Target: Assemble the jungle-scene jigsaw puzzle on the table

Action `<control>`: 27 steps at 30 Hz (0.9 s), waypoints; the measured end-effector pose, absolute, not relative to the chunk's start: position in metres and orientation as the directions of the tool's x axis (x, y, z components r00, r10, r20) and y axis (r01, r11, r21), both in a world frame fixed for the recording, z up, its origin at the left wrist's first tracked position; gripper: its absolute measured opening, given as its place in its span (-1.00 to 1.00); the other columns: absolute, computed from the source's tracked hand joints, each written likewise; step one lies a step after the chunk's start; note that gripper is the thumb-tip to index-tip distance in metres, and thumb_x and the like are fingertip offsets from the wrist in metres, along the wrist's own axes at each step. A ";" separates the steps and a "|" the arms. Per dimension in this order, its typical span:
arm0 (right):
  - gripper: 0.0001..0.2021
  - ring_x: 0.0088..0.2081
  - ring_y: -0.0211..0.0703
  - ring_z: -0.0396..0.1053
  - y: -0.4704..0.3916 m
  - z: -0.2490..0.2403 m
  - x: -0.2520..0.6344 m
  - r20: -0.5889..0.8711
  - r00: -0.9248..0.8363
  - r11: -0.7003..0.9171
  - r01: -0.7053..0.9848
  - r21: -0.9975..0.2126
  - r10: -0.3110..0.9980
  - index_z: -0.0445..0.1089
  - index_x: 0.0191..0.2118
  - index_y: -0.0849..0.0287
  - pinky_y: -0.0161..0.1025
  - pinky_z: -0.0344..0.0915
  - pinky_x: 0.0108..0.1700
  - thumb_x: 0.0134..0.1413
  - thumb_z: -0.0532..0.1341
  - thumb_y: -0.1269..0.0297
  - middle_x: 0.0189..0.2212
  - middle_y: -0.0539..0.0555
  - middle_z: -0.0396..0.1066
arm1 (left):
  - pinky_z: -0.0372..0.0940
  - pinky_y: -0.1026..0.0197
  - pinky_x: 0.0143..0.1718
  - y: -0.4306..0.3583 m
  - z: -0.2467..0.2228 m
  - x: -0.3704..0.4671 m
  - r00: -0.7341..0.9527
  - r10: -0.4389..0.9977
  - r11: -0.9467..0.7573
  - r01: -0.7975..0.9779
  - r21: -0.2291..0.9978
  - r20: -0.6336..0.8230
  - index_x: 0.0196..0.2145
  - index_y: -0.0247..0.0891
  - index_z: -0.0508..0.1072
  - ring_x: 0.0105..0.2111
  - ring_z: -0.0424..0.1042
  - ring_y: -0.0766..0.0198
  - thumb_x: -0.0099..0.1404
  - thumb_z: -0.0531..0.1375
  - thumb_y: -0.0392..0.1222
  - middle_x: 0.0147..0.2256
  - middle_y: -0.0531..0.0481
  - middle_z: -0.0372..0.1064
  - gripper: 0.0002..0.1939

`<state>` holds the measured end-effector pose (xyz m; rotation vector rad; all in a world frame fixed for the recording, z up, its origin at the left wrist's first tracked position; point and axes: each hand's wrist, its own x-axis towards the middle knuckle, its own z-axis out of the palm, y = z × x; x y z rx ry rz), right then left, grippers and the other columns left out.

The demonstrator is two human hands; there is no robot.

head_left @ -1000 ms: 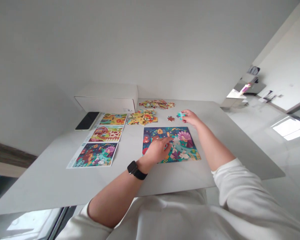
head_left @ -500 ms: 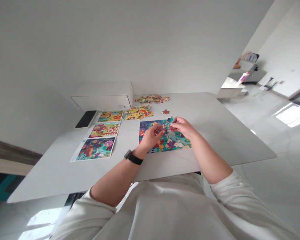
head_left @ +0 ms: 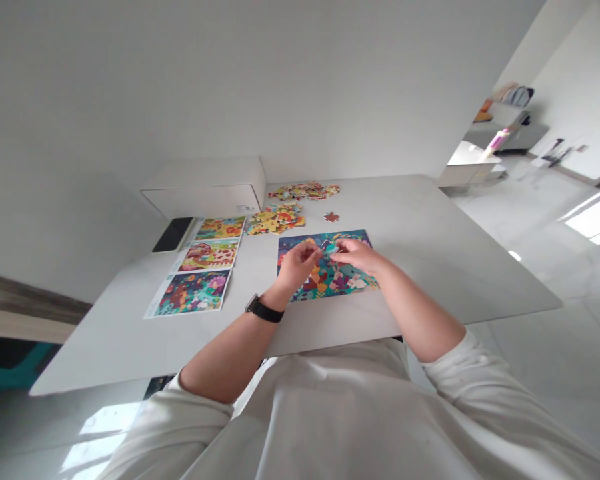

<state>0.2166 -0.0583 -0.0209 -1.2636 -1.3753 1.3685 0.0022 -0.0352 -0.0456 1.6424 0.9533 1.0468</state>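
A colourful jigsaw puzzle with rabbits and plants on a dark blue and teal ground lies on the table in front of me. Over its upper middle is a teal puzzle piece, gripped at its right side between the thumb and fingers of my right hand. My left hand, a black watch on its wrist, has its thumb and fingertips closed at the left edge of that piece. Both hands hide parts of the puzzle beneath them.
Yellow puzzle pieces are heaped behind the puzzle, with a second pile farther back. One reddish piece lies alone. Leftward are a picture sheet, a phone and a white box against the wall.
My right hand has brought the puzzle piece left and slightly down over the puzzle. The fingers of my left hand, apart before, have closed beside it. The view has shifted slightly.
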 end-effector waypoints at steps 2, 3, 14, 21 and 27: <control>-0.67 -0.18 -0.18 0.50 -0.060 -0.018 0.219 -0.057 -0.186 -0.039 0.101 -0.994 0.981 0.50 -0.13 0.10 -0.26 0.49 -0.13 -0.03 0.51 0.23 -0.24 -0.02 0.53 | 0.30 0.28 -0.45 -0.034 -0.047 0.002 0.319 0.924 -0.261 0.121 0.958 0.212 -0.24 -0.22 0.48 -0.48 0.42 0.31 0.28 0.34 0.24 -0.43 0.04 0.46 -0.56; -0.67 -0.16 -0.18 0.50 -0.061 -0.016 0.221 -0.029 -0.185 -0.012 0.092 -0.996 0.982 0.51 -0.11 0.09 -0.27 0.48 -0.13 0.00 0.50 0.21 -0.20 -0.01 0.54 | 0.31 0.28 -0.43 -0.034 -0.048 0.002 0.318 0.924 -0.265 0.132 0.955 0.213 -0.24 -0.22 0.50 -0.46 0.44 0.30 0.28 0.34 0.22 -0.41 0.03 0.48 -0.58; -0.72 -0.43 -0.27 0.35 -0.058 -0.012 0.232 0.048 -0.255 0.101 0.196 -0.975 0.966 0.57 -0.15 0.13 -0.32 0.33 -0.33 -0.01 0.46 0.20 -0.48 -0.09 0.41 | 0.37 0.26 -0.35 -0.038 -0.044 -0.002 0.375 0.896 -0.350 0.265 0.899 0.239 -0.07 -0.23 0.61 -0.36 0.51 0.25 0.39 0.25 0.04 -0.31 -0.03 0.58 -0.68; -0.70 -0.47 -0.25 0.38 -0.056 -0.006 0.263 0.038 -0.043 0.046 0.216 -0.975 0.998 0.56 -0.13 0.15 -0.31 0.31 -0.41 0.00 0.47 0.19 -0.48 -0.05 0.44 | 0.43 0.25 -0.26 -0.036 -0.049 -0.003 0.351 0.889 -0.394 0.260 0.882 0.294 0.04 -0.23 0.57 -0.31 0.54 0.26 0.43 0.24 0.00 -0.22 -0.06 0.60 -0.65; -0.75 -0.49 -0.23 0.40 -0.052 -0.010 0.271 0.001 -0.018 0.005 0.212 -0.977 1.000 0.56 -0.17 0.14 -0.28 0.37 -0.40 -0.01 0.48 0.26 -0.49 -0.06 0.44 | 0.47 0.20 -0.13 -0.040 -0.044 -0.004 0.397 0.868 -0.439 0.339 0.832 0.297 0.09 -0.22 0.56 -0.22 0.57 0.22 0.44 0.20 -0.11 -0.16 -0.08 0.60 -0.67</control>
